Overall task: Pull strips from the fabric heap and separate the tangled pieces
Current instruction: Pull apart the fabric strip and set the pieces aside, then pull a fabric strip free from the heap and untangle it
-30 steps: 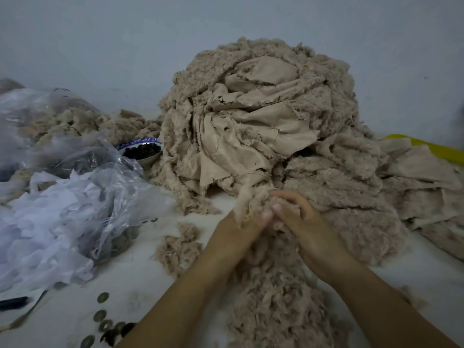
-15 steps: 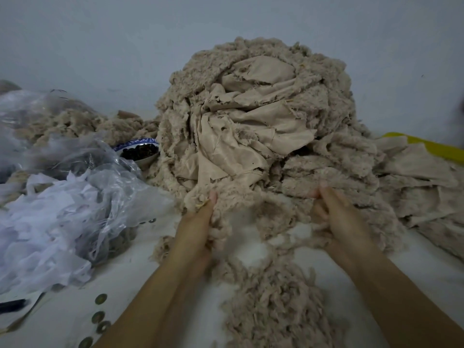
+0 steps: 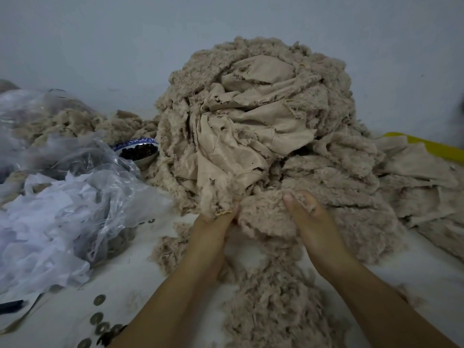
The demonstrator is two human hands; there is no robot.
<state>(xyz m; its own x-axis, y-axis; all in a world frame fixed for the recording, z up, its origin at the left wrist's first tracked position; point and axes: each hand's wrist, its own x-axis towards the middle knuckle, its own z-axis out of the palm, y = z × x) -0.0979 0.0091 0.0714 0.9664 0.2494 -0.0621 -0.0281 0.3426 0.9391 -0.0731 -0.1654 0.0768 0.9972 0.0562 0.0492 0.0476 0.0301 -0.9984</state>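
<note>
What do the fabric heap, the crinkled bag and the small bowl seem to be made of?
The fabric heap: apparently beige plush cloth, fluffy pile, smooth matte backing at folds. The bag: thin clear plastic film, glossy crinkles. The bowl: probably glazed ceramic, shiny white with blue-patterned rim.

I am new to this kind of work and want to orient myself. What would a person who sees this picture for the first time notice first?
The tall beige fabric heap fills the middle, close to the wall, fluffy outside with smooth cloth folded at its front. At its foot, the left hand and the right hand both grip one fuzzy piece. On the left lies a clear plastic bag of white scraps, with a small bowl of dark bits behind it.
</note>
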